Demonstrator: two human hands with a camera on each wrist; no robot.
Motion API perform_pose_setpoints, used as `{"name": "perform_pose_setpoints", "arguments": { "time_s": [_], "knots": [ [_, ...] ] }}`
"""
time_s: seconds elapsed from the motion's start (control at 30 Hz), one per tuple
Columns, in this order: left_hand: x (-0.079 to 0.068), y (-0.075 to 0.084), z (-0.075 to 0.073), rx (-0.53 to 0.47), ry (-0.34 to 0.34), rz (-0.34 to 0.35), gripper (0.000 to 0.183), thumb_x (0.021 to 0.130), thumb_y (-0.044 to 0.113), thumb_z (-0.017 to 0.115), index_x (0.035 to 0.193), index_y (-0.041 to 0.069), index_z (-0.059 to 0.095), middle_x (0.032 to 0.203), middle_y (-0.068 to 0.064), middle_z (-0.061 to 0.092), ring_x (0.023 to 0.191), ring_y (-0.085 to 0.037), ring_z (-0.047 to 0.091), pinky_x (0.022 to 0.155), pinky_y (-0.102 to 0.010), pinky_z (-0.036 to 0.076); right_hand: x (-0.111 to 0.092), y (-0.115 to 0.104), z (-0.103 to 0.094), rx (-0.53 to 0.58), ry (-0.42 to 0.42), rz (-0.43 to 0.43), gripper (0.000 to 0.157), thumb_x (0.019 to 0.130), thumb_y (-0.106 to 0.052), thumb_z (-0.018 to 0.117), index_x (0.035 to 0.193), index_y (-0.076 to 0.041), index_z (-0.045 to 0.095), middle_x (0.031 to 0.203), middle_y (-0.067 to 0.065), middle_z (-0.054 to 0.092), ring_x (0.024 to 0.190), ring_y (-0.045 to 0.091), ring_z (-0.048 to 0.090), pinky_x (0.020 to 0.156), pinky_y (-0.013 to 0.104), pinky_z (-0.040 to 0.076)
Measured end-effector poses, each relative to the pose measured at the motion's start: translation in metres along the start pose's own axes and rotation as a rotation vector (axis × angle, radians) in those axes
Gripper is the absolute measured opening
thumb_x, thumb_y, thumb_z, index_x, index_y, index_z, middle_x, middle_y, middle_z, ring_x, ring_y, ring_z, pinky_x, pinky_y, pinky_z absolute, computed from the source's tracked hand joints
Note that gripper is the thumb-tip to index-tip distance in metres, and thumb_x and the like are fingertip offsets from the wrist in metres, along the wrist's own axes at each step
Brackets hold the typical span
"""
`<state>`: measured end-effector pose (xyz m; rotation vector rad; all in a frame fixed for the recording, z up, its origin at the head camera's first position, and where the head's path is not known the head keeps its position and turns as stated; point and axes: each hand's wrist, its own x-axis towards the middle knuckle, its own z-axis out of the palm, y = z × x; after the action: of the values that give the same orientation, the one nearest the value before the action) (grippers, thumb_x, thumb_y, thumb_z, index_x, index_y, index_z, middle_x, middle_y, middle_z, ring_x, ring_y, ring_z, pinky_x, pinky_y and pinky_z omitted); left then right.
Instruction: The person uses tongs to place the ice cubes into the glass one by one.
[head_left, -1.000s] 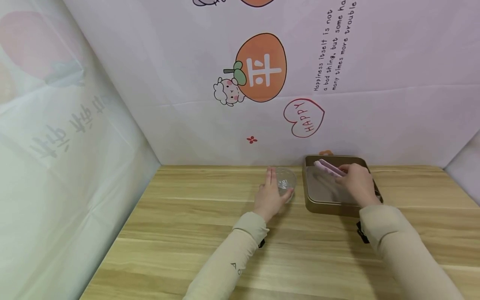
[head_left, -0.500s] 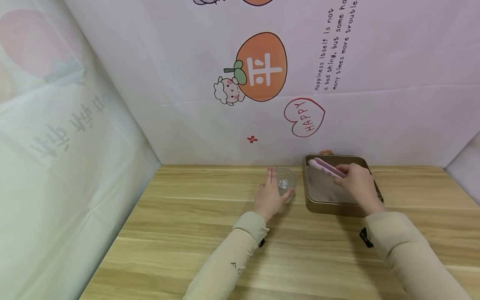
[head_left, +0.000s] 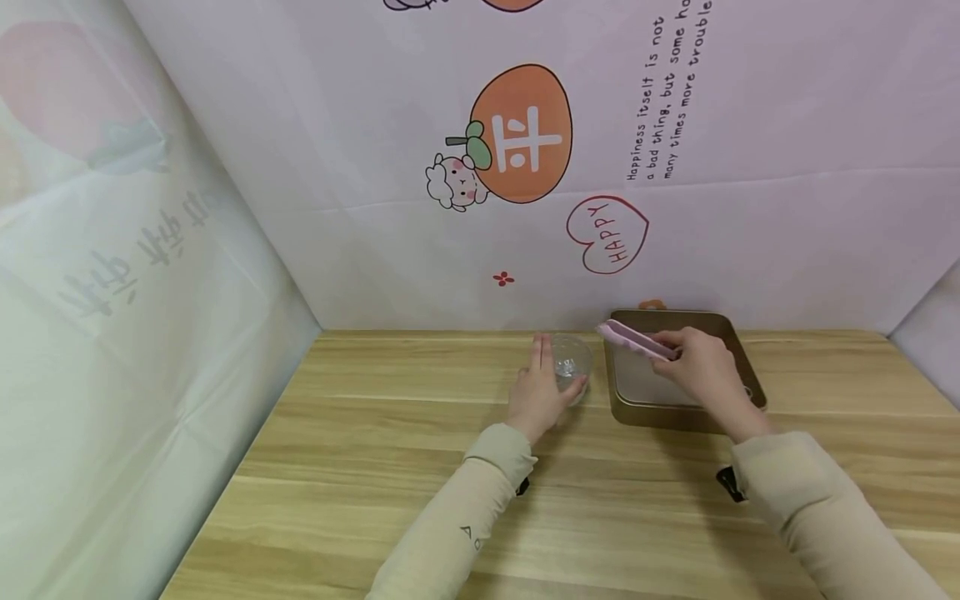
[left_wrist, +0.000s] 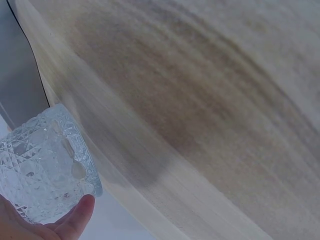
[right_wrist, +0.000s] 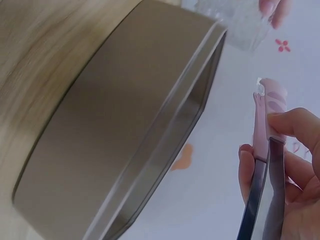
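My left hand [head_left: 538,400] holds a clear cut-glass cup [head_left: 572,358], fingers along its left side and thumb at its near side. In the left wrist view, a thumb or finger lies near the rim of the patterned glass [left_wrist: 45,160]. Over the tin box [head_left: 663,415], my right hand [head_left: 705,367] pinches a pair of tongs [head_left: 633,340] with pink tips and metal arms. Those tips point left toward the cup. From the right wrist, a small clear piece [right_wrist: 260,87] shows at the tongs' nearly closed tips; its kind is hard to tell.
The gold-brown tin stands right of the cup, near the back wall [head_left: 420,267], a white printed sheet. A second sheet [head_left: 150,333] bounds the left side. Wood-grain tabletop [head_left: 337,467] stretches in front. A black strap piece [head_left: 729,483] shows by the right cuff.
My right hand has moved the tongs left, from above the inside of the tin to its left rim. The left hand and the glass cup have stayed in place.
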<state>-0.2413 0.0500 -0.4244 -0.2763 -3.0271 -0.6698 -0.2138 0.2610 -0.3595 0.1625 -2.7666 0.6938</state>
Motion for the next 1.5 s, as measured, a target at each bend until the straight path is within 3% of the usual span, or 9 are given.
{"name": "perform_pose_setpoints", "arguments": {
  "time_s": [0.27,0.5,0.87,1.13,1.5],
  "knots": [
    [0.000,-0.001,0.000,0.003,-0.002,0.006,0.091,0.091,0.061,0.047,0.155,0.011,0.007,0.163,-0.004,0.009,0.117,-0.032,0.058,0.081,-0.032,0.055,-0.001,-0.017,0.005,0.023,-0.053,-0.061,0.025,0.076,-0.007,0.069,0.100,0.001,0.071,0.084,0.019,0.065,0.067,0.023,0.054,0.054,0.027,0.038],
    [0.000,-0.001,0.001,-0.008,-0.021,-0.005,0.091,0.091,0.063,0.045,0.155,0.012,0.005,0.163,-0.002,0.005,0.123,-0.033,0.054,0.092,-0.036,0.053,-0.003,-0.023,0.013,0.038,-0.091,-0.077,0.025,0.076,-0.006,0.069,0.100,0.001,0.072,0.083,0.017,0.065,0.065,0.020,0.055,0.054,0.027,0.040],
    [0.001,-0.001,0.001,-0.001,-0.007,-0.001,0.091,0.091,0.062,0.047,0.155,0.012,0.007,0.163,-0.003,0.010,0.117,-0.032,0.058,0.074,-0.030,0.055,-0.003,-0.022,0.020,0.027,-0.135,-0.092,0.027,0.076,-0.005,0.069,0.101,0.003,0.071,0.084,0.017,0.065,0.066,0.020,0.057,0.054,0.030,0.043],
    [0.000,-0.001,0.001,0.004,-0.005,0.004,0.090,0.091,0.062,0.047,0.155,0.012,0.008,0.163,-0.003,0.010,0.116,-0.032,0.059,0.075,-0.031,0.055,-0.002,-0.024,0.021,0.013,-0.142,-0.090,0.028,0.075,-0.006,0.072,0.101,0.003,0.071,0.084,0.017,0.065,0.066,0.021,0.058,0.055,0.033,0.044],
    [0.001,-0.001,0.001,-0.032,0.001,0.004,0.090,0.091,0.060,0.048,0.155,0.011,0.009,0.163,-0.004,0.010,0.122,-0.036,0.055,0.093,-0.040,0.053,0.000,-0.025,0.020,0.008,-0.160,-0.081,0.032,0.074,-0.005,0.072,0.104,0.004,0.070,0.089,0.020,0.068,0.069,0.023,0.061,0.058,0.037,0.048]
  ]
}}
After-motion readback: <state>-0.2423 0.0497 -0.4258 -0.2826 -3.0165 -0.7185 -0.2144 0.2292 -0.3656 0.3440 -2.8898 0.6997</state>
